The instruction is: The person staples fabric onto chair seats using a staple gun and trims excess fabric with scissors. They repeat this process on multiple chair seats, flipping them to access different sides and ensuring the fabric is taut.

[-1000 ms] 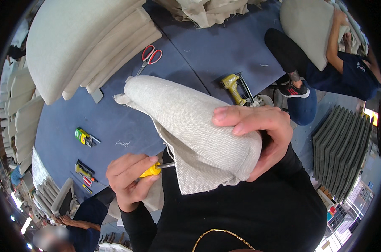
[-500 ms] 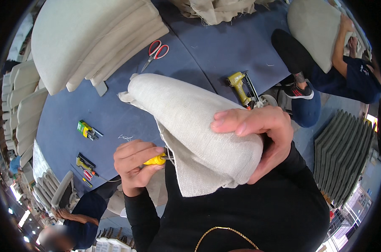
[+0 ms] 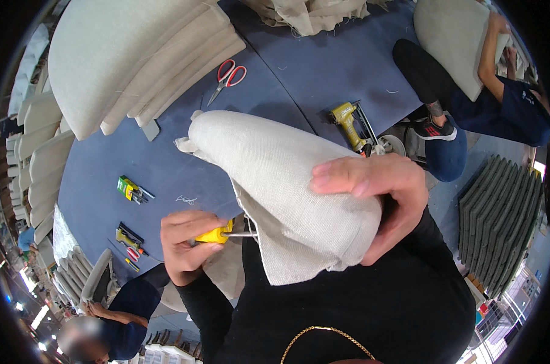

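Yellow-handled tool (image 3: 217, 233) pinched in my left hand (image 3: 187, 247), I hold its metal shaft (image 3: 243, 235) at the loose flap of a beige cloth-covered piece (image 3: 287, 176) before my chest. My right hand (image 3: 396, 197) curls around that piece's right end. Beyond, the blue surface (image 3: 256, 85) carries red-handled scissors (image 3: 222, 84), a staple gun (image 3: 347, 120) and stacked padded pieces (image 3: 129, 54).

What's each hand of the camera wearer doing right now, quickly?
Left hand: closed on the yellow handle of a metal-shafted tool.
Right hand: gripping the rounded end of the beige fabric-covered piece.
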The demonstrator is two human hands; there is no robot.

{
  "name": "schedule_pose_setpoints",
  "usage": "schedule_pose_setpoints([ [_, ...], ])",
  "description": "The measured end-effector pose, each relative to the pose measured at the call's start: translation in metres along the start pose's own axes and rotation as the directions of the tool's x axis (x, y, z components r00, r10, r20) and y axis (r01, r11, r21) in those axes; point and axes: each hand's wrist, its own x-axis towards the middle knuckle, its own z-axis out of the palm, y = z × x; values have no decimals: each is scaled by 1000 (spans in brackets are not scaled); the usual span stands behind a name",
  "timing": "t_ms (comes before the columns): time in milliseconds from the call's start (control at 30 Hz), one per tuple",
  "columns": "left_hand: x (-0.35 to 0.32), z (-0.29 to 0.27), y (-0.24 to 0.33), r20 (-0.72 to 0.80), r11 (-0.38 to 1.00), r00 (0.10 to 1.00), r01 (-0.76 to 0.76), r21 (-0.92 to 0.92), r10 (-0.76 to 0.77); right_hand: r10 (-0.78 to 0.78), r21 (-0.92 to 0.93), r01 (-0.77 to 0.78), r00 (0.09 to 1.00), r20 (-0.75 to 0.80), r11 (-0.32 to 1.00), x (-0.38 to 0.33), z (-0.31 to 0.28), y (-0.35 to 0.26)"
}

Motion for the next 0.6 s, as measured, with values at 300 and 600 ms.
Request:
schedule_pose_setpoints([
  [300, -49, -82, -53, 192, 918, 977, -13, -397, 96, 158, 4, -171, 920, 360, 985, 23, -32, 0],
  [600, 106, 5, 26, -202, 914, 939, -195, 355, 279, 296, -391, -150, 891, 345, 908, 71, -41, -8],
])
